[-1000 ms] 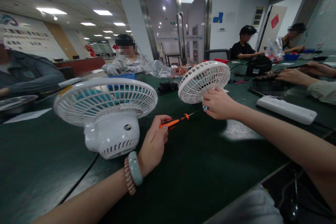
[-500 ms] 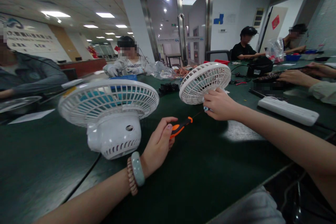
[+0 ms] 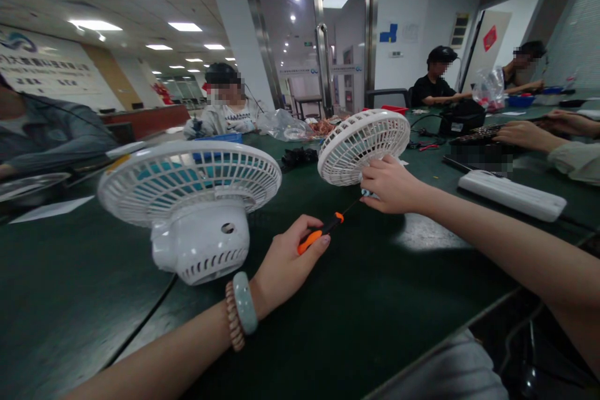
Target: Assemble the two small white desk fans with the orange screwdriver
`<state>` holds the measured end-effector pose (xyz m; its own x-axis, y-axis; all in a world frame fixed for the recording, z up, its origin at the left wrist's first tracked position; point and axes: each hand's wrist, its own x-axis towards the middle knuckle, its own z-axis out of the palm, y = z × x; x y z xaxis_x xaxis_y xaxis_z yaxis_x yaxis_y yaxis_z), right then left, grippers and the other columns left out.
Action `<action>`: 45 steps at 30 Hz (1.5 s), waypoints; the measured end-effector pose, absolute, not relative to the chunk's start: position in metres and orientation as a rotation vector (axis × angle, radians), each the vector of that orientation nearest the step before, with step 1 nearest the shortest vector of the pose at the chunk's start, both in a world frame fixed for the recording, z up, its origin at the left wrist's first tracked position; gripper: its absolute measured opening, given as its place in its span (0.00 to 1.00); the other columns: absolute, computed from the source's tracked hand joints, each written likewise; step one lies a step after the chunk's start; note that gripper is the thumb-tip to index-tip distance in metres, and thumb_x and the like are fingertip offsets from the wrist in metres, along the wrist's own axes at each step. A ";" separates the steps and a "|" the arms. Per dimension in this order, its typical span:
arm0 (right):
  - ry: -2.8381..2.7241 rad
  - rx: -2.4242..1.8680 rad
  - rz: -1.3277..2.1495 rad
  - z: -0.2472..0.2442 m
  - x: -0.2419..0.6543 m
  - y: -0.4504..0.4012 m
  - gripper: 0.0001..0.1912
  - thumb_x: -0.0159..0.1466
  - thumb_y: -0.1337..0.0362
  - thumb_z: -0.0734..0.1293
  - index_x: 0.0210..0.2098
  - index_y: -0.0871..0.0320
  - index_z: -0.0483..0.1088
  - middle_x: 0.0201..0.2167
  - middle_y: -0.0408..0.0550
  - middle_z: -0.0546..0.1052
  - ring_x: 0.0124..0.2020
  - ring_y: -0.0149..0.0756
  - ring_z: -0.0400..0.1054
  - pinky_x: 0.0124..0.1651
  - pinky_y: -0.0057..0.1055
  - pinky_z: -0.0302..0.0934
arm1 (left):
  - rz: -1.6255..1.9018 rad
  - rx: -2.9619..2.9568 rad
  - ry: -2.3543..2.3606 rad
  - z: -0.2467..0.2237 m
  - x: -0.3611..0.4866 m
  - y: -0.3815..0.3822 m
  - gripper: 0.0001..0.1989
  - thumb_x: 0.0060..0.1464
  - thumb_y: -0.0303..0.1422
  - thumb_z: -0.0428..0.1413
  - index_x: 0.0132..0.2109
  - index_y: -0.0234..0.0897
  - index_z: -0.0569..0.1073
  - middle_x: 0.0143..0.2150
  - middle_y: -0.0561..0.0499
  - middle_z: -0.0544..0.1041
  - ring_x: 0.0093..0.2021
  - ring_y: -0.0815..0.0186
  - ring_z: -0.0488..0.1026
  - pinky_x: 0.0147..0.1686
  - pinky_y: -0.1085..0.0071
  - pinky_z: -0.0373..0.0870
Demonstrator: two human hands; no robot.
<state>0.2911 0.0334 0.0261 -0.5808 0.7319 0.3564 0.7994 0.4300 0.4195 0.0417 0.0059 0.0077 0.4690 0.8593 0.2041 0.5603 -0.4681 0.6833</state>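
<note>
My left hand [image 3: 293,259] is closed round an orange and black screwdriver [image 3: 312,240], whose thin shaft points up and right to the fingers of my right hand [image 3: 389,185]. My right hand is closed at the underside of a white fan grille [image 3: 344,150], tilted above the dark green table. A small light blue piece [image 3: 367,194] shows under its fingertips; the screwdriver's tip is hidden or too small to tell there. Left of my hands stands a white fan [image 3: 206,240] with its round grille and blue blades on top and its motor housing below.
A white power strip [image 3: 512,194] lies to the right, near another person's hands [image 3: 525,136]. A black cable [image 3: 140,325] runs from the fan. Behind are plastic bags [image 3: 288,125], a black bag [image 3: 462,120] and several seated people.
My left fingers have shifted on the screwdriver, with the thumb and forefinger now stretched along its handle. My right hand still holds at the grille. The view has shifted slightly.
</note>
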 end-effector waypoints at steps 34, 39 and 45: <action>-2.552 -1.386 -0.864 0.024 0.291 0.035 0.16 0.60 0.57 0.58 0.35 0.62 0.71 0.38 0.56 0.70 0.42 0.45 0.58 0.41 0.39 0.44 | 0.182 2.822 0.973 0.004 0.044 -0.006 0.20 0.57 0.34 0.41 0.55 0.44 0.64 0.41 0.46 0.69 0.38 0.64 0.68 0.38 0.67 0.66; -2.546 -1.385 -0.886 0.023 0.292 0.036 0.13 0.59 0.60 0.59 0.35 0.62 0.70 0.38 0.55 0.70 0.43 0.45 0.58 0.42 0.39 0.44 | 0.232 2.783 1.132 0.000 0.043 -0.005 0.21 0.57 0.35 0.41 0.56 0.42 0.62 0.46 0.45 0.66 0.42 0.62 0.68 0.42 0.64 0.66; -2.538 -1.373 -0.910 0.022 0.292 0.036 0.11 0.59 0.62 0.60 0.35 0.62 0.70 0.38 0.55 0.71 0.43 0.44 0.58 0.41 0.38 0.44 | 0.217 2.784 1.228 -0.001 0.043 -0.004 0.21 0.56 0.36 0.41 0.56 0.41 0.62 0.48 0.45 0.64 0.42 0.63 0.68 0.44 0.64 0.67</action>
<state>0.2918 0.0361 0.0222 -0.5830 0.7237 0.3691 0.7933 0.4093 0.4507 0.0425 -0.0037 -0.0013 0.6666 0.7397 0.0927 0.7267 -0.6725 0.1405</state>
